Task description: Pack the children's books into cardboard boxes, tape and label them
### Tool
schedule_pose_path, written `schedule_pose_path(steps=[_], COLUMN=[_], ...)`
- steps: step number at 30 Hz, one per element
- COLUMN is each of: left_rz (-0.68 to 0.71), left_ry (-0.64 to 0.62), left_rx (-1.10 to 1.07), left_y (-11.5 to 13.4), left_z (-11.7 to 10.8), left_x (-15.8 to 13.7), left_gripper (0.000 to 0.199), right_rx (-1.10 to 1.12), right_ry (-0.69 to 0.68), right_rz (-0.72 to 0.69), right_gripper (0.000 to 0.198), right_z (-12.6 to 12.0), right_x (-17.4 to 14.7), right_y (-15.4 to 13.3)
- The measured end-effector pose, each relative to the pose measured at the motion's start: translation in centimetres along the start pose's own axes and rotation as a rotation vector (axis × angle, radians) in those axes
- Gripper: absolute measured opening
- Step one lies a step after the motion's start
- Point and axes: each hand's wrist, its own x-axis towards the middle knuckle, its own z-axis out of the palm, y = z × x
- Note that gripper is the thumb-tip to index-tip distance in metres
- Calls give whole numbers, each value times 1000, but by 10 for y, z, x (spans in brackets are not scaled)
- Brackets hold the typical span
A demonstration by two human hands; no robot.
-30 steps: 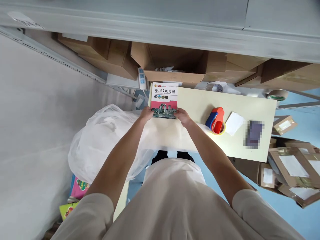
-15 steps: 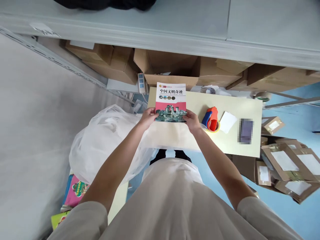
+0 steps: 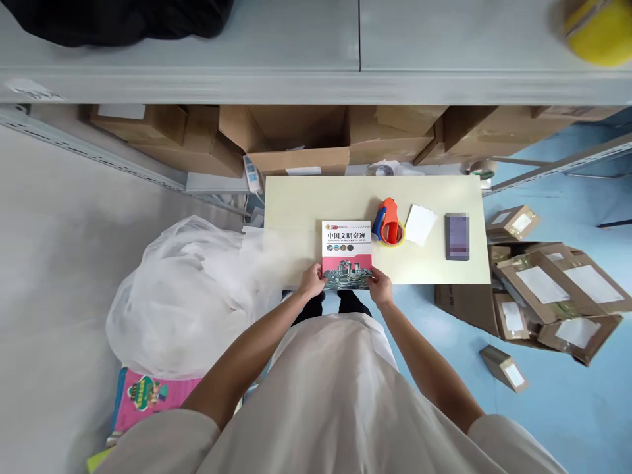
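A book [image 3: 346, 237] with a white and pink cover is at the front edge of the pale tabletop [image 3: 296, 204], whether resting or just above I cannot tell, with the left hand [image 3: 313, 280] and right hand [image 3: 380, 288] each gripping a lower side. Just right of it lie a red-and-blue tape dispenser [image 3: 390, 214], then white paper [image 3: 421, 224] and a blurred dark rectangle [image 3: 458, 230]. A translucent plastic bag [image 3: 182, 296] bulges at the left.

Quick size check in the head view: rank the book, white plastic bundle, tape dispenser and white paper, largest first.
1. White plastic bundle
2. Book, between the hands
3. Tape dispenser and white paper: too alike to rank.
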Motion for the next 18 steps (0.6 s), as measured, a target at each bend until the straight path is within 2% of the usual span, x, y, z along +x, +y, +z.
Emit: schedule_pose_path(steps=[4, 7, 10, 12, 15, 18], left_rz=[-11, -3, 94, 190, 253, 236], left_ry=[26, 51, 126, 158, 119, 109], left_rx=[118, 167, 264, 350, 430, 455], left_y=[1, 2, 4, 6, 9, 11], left_z=[13, 16, 18, 20, 26, 31], left_x=[4, 2, -3, -6, -8, -9], left_gripper=[23, 35, 53, 64, 70, 70], right_rx=[-170, -290, -433, -496, -459, -301], right_ry=[40, 32, 105, 176, 192, 121], right_rz=[-18, -59, -126, -164, -175, -104], right_gripper=[44, 45, 46, 54, 75, 86], right_z=[-5, -8, -12, -14, -15, -13], right_x=[8, 12, 12, 13, 19, 30], right_y=[6, 7, 8, 8, 5, -2])
